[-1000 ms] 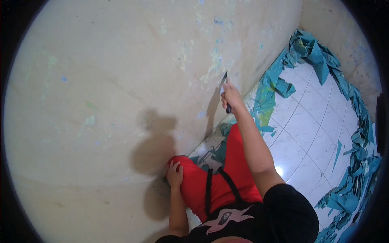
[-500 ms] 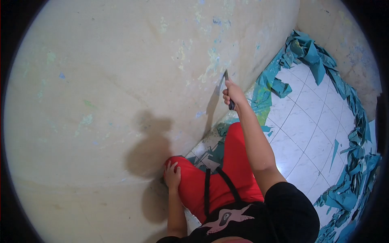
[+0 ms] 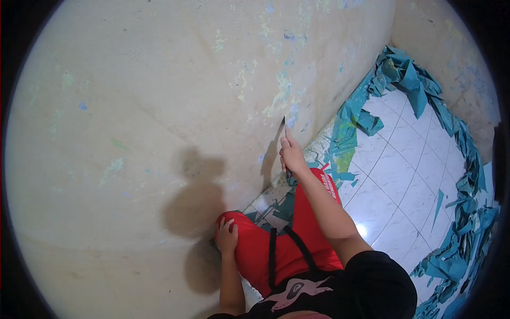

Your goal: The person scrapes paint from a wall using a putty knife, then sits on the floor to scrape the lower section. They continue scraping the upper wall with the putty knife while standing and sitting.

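Observation:
My right hand [image 3: 291, 154] is wrapped round the dark handle of a scraper [image 3: 285, 126], its thin blade pointing up and seen nearly edge-on. The blade tip is close to the beige wall [image 3: 149, 85], just below patches of pale yellow and blue old paint [image 3: 282, 91]. My left hand [image 3: 227, 237] rests on my bent knee in red trousers [image 3: 252, 242], fingers spread over the cloth. The shadow of my arm and the scraper falls on the wall beside them.
Crumpled strips of teal peeled paint [image 3: 409, 80] lie along the foot of the walls and curve down the right side. White tiles [image 3: 404, 154] cover the floor. Smaller teal flakes [image 3: 287, 207] lie between my legs by the wall. A second wall [image 3: 451, 64] meets the first at the upper right.
My right hand has moved down and to the left along the wall with the scraper. My left hand stays on the knee. The view has shifted slightly.

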`<action>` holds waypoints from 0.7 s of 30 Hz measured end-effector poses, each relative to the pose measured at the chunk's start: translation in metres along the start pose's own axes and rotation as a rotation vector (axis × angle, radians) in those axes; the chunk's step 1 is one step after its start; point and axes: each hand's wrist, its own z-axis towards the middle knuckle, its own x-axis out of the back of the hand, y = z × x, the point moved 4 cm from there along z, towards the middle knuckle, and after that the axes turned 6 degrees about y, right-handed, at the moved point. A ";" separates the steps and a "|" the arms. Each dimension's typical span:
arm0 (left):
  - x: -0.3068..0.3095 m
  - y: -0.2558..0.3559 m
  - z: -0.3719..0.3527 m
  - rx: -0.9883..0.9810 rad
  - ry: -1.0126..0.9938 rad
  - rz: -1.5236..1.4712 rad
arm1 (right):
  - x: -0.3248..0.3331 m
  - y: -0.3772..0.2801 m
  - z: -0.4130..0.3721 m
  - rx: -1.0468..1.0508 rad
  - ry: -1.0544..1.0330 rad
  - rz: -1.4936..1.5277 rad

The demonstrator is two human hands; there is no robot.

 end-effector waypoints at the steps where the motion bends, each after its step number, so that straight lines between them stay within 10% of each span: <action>1: -0.001 -0.002 0.001 -0.007 0.005 0.014 | -0.005 -0.005 -0.001 -0.038 0.014 0.023; 21: 0.001 -0.010 0.002 -0.063 0.058 -0.102 | 0.001 -0.014 0.008 -0.105 -0.033 0.167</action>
